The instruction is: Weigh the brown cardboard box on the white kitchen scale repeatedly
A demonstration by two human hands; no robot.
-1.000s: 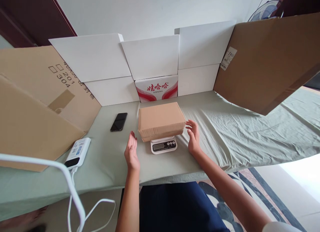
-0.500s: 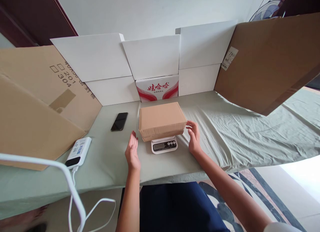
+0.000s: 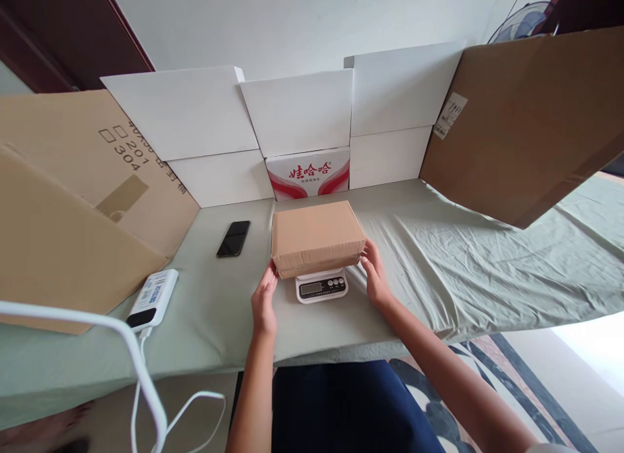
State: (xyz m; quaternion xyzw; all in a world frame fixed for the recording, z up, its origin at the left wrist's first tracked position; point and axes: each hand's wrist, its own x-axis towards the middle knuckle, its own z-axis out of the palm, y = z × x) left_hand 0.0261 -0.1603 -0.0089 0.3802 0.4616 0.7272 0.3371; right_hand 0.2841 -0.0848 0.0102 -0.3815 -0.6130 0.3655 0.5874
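Observation:
A closed brown cardboard box (image 3: 318, 235) rests on a small white digital kitchen scale (image 3: 322, 286), covering its platform. The scale's dark display and round buttons show in front, with no readable figure. My left hand (image 3: 264, 298) is against the box's lower left corner, fingers partly tucked behind it. On the other side, my right hand (image 3: 375, 272) curls its fingers around the box's right front corner. Between them the two hands grip the box by its sides.
A black phone (image 3: 233, 238) lies left of the box. Further left is a white power bank (image 3: 153, 299) with a white cable (image 3: 141, 368). White panels (image 3: 297, 115) and a red-and-white carton (image 3: 309, 173) stand behind. Large cardboard sheets (image 3: 517, 121) flank the green cloth (image 3: 404, 232).
Both hands have closed in from beside the box and now touch its left and right sides. The box still sits on the scale.

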